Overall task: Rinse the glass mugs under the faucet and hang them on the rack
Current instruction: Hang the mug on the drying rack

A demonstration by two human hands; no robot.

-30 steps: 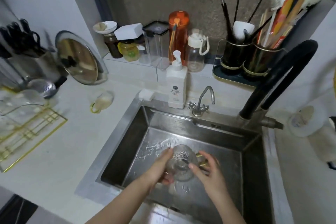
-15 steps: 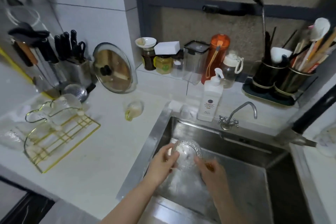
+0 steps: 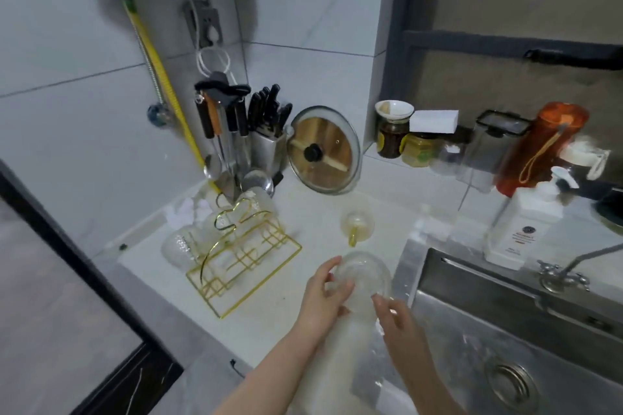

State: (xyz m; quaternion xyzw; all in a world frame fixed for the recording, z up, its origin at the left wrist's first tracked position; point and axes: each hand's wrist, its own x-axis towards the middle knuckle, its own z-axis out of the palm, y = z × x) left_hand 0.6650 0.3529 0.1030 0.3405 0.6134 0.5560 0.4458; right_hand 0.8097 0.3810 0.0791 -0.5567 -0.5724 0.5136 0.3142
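Head view: both hands [image 3: 357, 305] hold glass mug [image 3: 362, 278], mouth down.

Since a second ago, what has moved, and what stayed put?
The glass mug has come out of the sink and leftward, now over the sink's left edge near the counter, heading toward the gold rack. The left hand still holds it; the right hand touches it, its grip unclear. The mug on the counter and the rack stayed put.
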